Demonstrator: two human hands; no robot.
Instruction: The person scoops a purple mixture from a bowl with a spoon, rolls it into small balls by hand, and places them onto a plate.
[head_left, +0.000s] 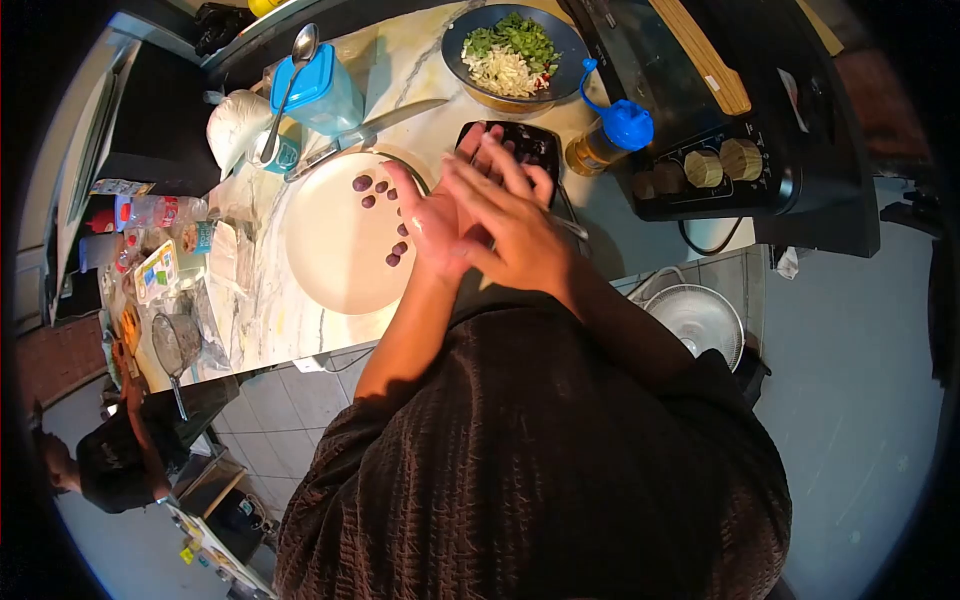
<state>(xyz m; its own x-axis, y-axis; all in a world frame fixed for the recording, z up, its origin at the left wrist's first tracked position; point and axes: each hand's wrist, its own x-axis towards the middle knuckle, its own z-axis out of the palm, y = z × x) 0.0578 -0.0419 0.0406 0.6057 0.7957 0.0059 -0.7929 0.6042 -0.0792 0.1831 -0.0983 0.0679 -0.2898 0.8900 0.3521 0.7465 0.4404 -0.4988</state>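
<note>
At the right edge of the round board (325, 240), the right hand (518, 222) crosses the upturned left hand (436, 220), both with fingers loosely apart; I can't see between the palms. Small dark balls (399, 248) dot the board's right half.

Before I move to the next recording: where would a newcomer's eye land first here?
Probably on the bare left hand and bare right hand at the centre, the right overlapping the left's palm. Just left, small dark-purple balls dot a round cream board; beyond the hands, a round dark pan holds chopped greens.
</note>
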